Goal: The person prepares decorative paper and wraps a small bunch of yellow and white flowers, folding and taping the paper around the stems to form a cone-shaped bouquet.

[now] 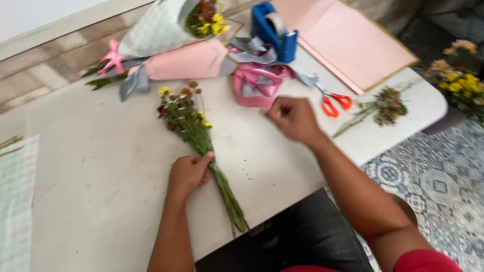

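A bunch of small yellow, red and white flowers [189,121] lies on the white table [101,166], long green stems pointing toward me. My left hand [189,174] grips the stems at their middle, holding them down on the table. My right hand [292,118] hovers blurred, fingers curled, just beside a coil of pink ribbon [254,85]; I cannot make out anything in it.
Two wrapped bouquets [166,45] lie at the table's far side, next to a blue tape dispenser [275,30] and pink paper sheets [348,40]. Orange-handled scissors [335,100] and a loose flower sprig [383,108] lie on the right. More flowers [461,75] stand off the table's right end.
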